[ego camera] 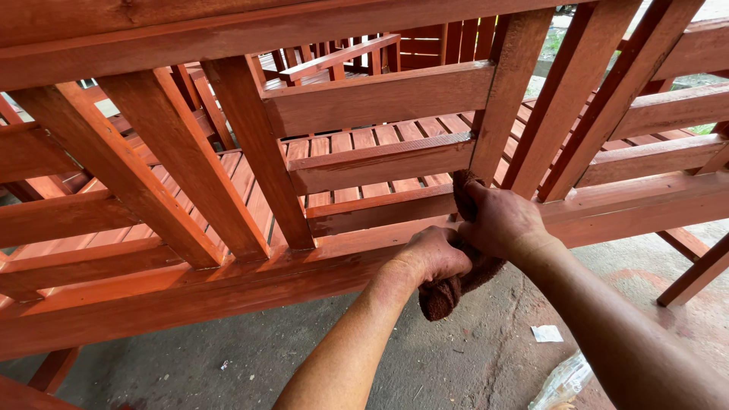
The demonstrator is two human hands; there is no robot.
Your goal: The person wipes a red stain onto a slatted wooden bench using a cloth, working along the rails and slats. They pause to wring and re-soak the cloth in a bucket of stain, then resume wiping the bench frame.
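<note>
Your left hand is closed around the lower end of a dark reddish-brown stained cloth, pressed against the red-brown stained wooden slatted bench frame; your right hand grips its upper end (bunched against an upright slat).

A grey concrete floor fills the lower part of the view, dusty and flecked with small white specks. At about five o'clock a small white paper scrap lies flat on it, and just below that, nearer six o'clock at the bottom edge, sits a crumpled clear plastic bag. Reddish stain patches mark the concrete toward four o'clock. At twelve o'clock, more red-stained wooden slatted furniture stands in the background. At two o'clock a strip of green grass shows between the rails.
</note>
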